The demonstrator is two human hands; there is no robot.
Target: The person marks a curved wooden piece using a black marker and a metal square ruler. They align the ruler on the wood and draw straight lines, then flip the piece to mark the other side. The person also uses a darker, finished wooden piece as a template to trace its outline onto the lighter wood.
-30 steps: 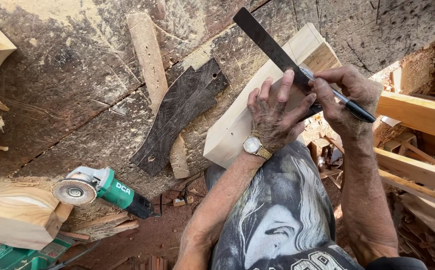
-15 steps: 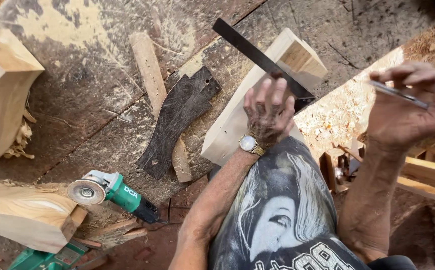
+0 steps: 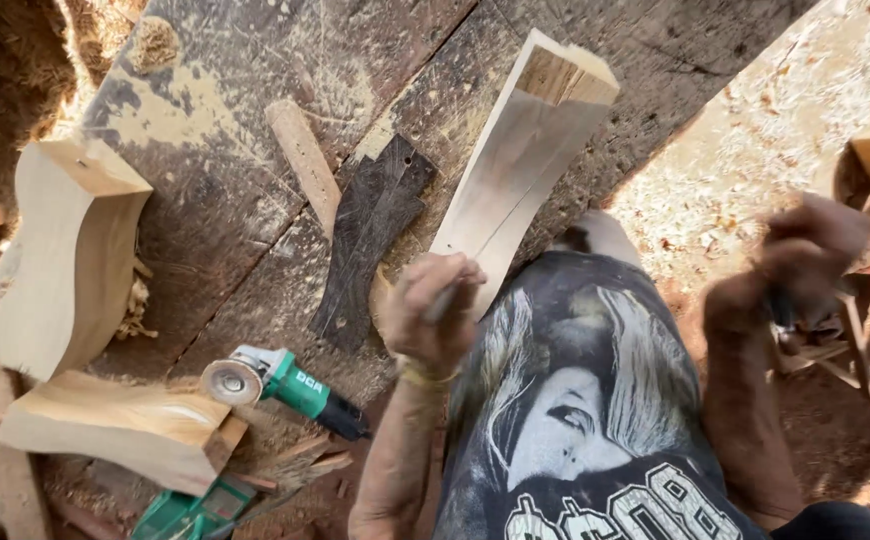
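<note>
Our left hand presses fingers curled on the near end of the pale plank, steadying it on the table. Our right hand, blurred well right of the plank, has a grip we cannot tell. Left of the plank lies a dark template.

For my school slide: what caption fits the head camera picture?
Left hand rests on a pale wooden block on a worn workbench, beside a green angle grinder.

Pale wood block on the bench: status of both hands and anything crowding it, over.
Left hand gripping near end of pale wood block. Right hand off to the side, blurred, contents unclear. Dark wood piece lies beside the block; green angle grinder sits apart.
</note>
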